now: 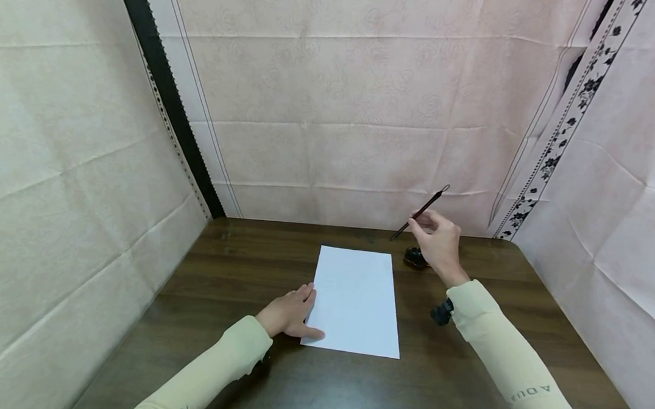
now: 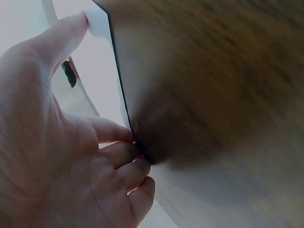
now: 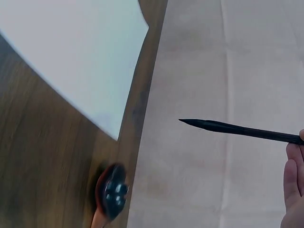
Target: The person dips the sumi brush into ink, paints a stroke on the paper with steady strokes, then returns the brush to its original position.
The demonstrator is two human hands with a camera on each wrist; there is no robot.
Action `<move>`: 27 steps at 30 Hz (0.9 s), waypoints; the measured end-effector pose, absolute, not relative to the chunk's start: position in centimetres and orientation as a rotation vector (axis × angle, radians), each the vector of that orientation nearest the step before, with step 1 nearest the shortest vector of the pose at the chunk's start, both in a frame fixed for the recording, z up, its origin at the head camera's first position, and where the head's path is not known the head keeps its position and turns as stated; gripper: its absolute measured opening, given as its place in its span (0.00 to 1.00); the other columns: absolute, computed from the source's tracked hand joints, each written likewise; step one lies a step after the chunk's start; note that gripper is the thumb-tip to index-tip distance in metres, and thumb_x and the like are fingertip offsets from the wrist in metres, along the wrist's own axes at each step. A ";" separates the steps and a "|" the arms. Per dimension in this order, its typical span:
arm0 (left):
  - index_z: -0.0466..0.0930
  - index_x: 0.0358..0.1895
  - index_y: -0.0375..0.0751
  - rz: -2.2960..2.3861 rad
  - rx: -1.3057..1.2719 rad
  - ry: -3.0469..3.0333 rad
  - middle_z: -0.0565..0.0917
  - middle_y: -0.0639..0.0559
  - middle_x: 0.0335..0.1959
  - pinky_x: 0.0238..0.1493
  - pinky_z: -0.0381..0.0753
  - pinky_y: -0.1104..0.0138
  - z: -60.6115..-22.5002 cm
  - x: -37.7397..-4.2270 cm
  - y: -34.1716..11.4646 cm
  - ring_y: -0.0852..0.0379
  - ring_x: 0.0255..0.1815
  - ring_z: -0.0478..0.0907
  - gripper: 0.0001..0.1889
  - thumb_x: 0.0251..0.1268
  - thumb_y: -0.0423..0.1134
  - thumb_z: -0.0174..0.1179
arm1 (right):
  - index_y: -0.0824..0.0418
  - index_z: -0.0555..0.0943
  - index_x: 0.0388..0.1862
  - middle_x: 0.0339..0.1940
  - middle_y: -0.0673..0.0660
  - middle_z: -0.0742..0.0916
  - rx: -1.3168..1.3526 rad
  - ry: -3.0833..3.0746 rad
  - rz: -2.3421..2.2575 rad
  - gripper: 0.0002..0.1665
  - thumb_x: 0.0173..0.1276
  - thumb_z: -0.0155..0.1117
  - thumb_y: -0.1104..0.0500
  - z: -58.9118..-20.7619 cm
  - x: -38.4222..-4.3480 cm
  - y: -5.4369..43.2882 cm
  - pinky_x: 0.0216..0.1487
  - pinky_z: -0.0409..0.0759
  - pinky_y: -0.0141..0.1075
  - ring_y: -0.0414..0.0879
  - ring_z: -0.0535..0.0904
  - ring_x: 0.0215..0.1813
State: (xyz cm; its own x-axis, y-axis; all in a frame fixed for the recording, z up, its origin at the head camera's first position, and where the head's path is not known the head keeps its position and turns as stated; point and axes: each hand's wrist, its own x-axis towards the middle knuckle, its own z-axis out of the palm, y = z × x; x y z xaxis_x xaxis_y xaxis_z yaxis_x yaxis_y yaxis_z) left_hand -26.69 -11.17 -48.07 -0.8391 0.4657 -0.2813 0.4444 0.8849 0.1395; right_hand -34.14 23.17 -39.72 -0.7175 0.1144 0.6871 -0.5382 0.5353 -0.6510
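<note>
A blank white sheet of paper (image 1: 354, 300) lies on the dark wooden table. My left hand (image 1: 291, 313) rests along its left edge, thumb and fingertips on or at the paper; the left wrist view has these fingers (image 2: 121, 154) beside the sheet's edge. To the right, past the paper's far corner, my right hand (image 1: 438, 240) pinches a black calligraphy brush (image 3: 237, 130) by its shaft. The brush slants, its pointed dark tip low and the looped end up. Just below that hand stands a small glossy black dish (image 1: 415, 258), partly covered by the hand in the head view.
The brown wooden table (image 1: 238, 249) reaches back to a pale cloth backdrop (image 1: 335, 156). More cloth hangs at the left (image 1: 87, 176) and right (image 1: 623, 211) sides. Dark wrist gear (image 1: 442, 312) sits under my right sleeve.
</note>
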 end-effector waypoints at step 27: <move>0.55 0.84 0.33 0.088 0.702 2.742 0.54 0.39 0.88 0.86 0.59 0.52 -48.3 -27.0 -11.2 0.44 0.89 0.52 0.58 0.64 0.73 0.63 | 0.61 0.90 0.48 0.43 0.57 0.94 0.568 -2.073 1.301 0.09 0.72 0.73 0.61 -38.3 -32.4 15.6 0.47 0.85 0.24 0.47 0.92 0.45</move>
State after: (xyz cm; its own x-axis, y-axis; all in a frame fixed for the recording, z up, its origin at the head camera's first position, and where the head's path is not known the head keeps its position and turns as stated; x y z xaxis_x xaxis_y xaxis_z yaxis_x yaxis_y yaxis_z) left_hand -26.97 -11.21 -48.26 -0.8324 0.4782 -0.2802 0.4591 0.8781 0.1347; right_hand -32.45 15.65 -38.28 -0.7160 -0.0331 0.6973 -0.6422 0.4227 -0.6394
